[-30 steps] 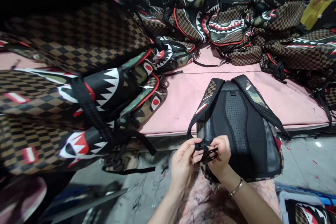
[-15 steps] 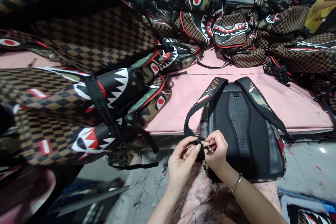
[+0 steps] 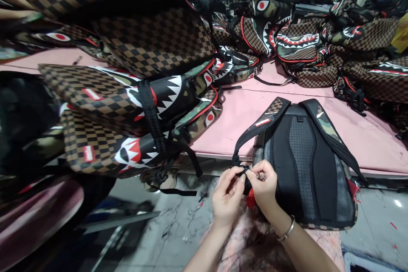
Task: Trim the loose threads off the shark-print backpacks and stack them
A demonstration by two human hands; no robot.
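Note:
A backpack (image 3: 302, 165) lies back panel up, its upper part on the pink table edge and its lower end near my lap. Its left shoulder strap (image 3: 247, 136) loops down to my hands. My left hand (image 3: 228, 195) pinches the lower end of that strap, at a black piece of webbing or buckle. Close against it, my right hand (image 3: 263, 187) pinches the same spot. Tucked in my right hand is a small shiny item (image 3: 260, 176), with something red (image 3: 250, 199) below; I cannot make out what they are. The fingers partly hide the strap end.
Checkered shark-print backpacks (image 3: 127, 110) are stacked at the left, overhanging the pink table (image 3: 219, 136). More backpacks (image 3: 299, 42) are heaped across the back and right. At the far left edge another person's arm (image 3: 19, 4) shows. The tiled floor (image 3: 181, 216) has scattered thread scraps.
The view has swung left, so everything sits further right. Both hands stay pinched at the strap end. More red shows beneath my right hand, and a person's arm appears at far left.

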